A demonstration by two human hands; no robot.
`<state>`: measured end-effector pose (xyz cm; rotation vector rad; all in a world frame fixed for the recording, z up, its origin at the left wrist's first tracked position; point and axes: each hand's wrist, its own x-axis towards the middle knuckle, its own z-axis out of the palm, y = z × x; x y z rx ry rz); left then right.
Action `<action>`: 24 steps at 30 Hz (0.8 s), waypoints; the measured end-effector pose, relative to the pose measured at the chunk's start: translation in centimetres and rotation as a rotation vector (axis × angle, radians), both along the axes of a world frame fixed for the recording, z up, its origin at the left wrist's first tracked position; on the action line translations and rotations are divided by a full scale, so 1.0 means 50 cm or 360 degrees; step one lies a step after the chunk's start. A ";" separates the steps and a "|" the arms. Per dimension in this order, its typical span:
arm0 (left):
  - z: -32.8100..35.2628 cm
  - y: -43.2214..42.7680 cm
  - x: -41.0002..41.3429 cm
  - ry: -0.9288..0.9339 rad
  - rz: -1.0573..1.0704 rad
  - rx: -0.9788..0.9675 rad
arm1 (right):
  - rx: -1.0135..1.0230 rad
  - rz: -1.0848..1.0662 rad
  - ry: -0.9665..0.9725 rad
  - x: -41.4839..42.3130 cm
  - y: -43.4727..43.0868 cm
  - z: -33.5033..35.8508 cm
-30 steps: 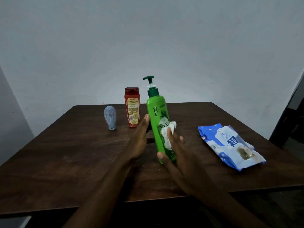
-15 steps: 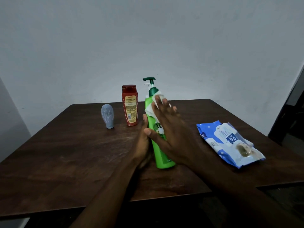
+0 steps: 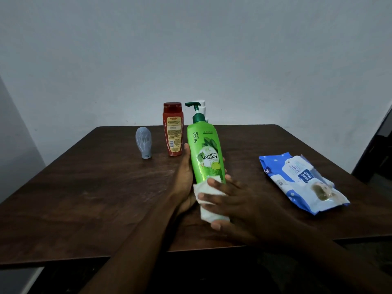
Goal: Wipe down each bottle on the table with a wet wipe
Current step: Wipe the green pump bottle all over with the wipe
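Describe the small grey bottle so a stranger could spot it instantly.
On the dark wooden table, look toward the far edge, left of the green pump bottle. Past the tall red bottle stands the grey bottle, leftmost of the row. It is the shortest, bulb-shaped and pale, narrowing at its base.

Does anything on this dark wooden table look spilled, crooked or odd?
Nothing spilled or damaged. The green pump bottle is tilted, because the left hand grips it while the right hand wraps a white wet wipe round its base. The flap of the blue wipes pack looks open.
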<state>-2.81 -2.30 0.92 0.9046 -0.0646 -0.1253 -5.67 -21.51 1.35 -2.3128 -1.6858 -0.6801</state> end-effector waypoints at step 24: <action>0.027 -0.027 -0.032 -0.0222 0.0109 -0.0131 | 0.0547 -0.0247 0.0105 0.090 0.107 0.132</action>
